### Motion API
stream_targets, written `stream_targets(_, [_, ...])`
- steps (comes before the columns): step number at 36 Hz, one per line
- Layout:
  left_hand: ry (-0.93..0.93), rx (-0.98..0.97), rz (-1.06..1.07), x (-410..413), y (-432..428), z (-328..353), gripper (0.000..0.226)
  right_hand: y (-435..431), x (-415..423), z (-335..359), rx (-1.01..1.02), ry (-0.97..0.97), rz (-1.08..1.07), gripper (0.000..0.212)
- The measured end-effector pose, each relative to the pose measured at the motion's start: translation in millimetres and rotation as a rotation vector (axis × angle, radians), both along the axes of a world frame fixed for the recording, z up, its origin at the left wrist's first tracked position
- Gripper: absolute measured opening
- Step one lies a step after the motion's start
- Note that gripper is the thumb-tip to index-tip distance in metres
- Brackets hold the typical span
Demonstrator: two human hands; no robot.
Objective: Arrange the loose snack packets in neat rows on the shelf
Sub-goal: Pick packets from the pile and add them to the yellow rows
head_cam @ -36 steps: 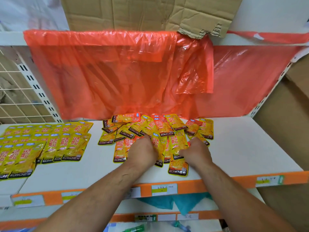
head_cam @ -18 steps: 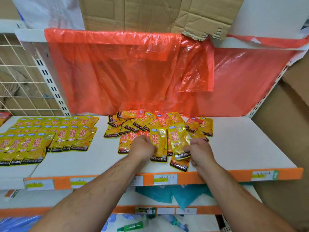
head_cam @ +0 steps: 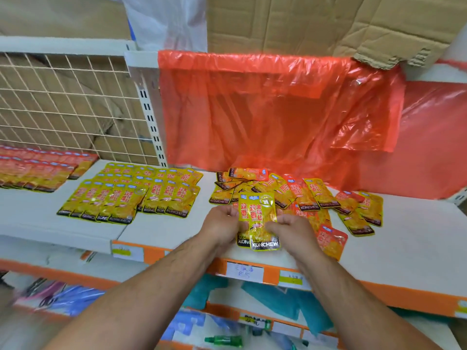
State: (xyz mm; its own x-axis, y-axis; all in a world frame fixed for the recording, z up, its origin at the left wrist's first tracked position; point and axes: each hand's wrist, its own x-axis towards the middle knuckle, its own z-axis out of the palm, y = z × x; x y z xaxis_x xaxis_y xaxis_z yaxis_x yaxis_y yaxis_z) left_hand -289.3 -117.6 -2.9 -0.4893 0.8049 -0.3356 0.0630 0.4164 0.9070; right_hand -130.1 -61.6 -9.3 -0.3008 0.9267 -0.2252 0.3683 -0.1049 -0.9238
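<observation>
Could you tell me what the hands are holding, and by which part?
The left hand and right hand pinch a stack of yellow packets by its side edges.

- Two yellow packets (head_cam: pixel 260 218), overlapped and upright with their black KONCHEW bands lowermost, are pinched between the left hand (head_cam: pixel 222 223) and the right hand (head_cam: pixel 290 229) above the front of the shelf.
- The loose pile (head_cam: pixel 303 195) of yellow and orange-red packets lies jumbled at crossed angles behind them, trailing to the right.
- The arranged rows (head_cam: pixel 131 198) of yellow packets lie flat and overlapped at the left.
- The shelf (head_cam: pixel 409 238) is white with an orange front strip.
</observation>
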Motion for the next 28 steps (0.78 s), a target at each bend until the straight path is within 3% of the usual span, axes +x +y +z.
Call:
stream_targets(2, [0.005, -0.004, 0.027, -16, -8, 1, 0.046, -2, -18, 1, -0.002, 0.013, 0.027, 0.034])
stream_targets(6, [-0.015, 0.004, 0.077, -50, -25, 2, 0.040, -8, -57, 2, 0.011, -0.003, 0.059, 0.023])
stream_targets(9, [-0.026, 0.009, 0.125, -78, -38, 1, 0.034, -13, -87, -2, 0.023, -0.013, 0.115, 0.042])
stream_targets(12, [0.003, 0.008, 0.141, -110, -48, -2, 0.030, -22, -118, -2, 0.036, -0.022, 0.136, 0.044])
stream_targets(16, [0.033, 0.033, 0.166, -158, -58, -4, 0.023, -35, -166, -5, 0.040, -0.023, 0.089, 0.031])
stream_targets(18, [0.042, 0.029, 0.172, -184, -63, -6, 0.030, -39, -190, -10, 0.033, -0.023, 0.091, 0.030])
stream_targets(23, [0.165, 0.008, 0.144, -247, -73, -17, 0.038, -51, -240, -17, -0.007, -0.026, 0.085, 0.048])
stream_targets(28, [0.306, -0.035, 0.038, -289, -75, -20, 0.035, -62, -270, -24, -0.068, 0.009, 0.003, 0.046])
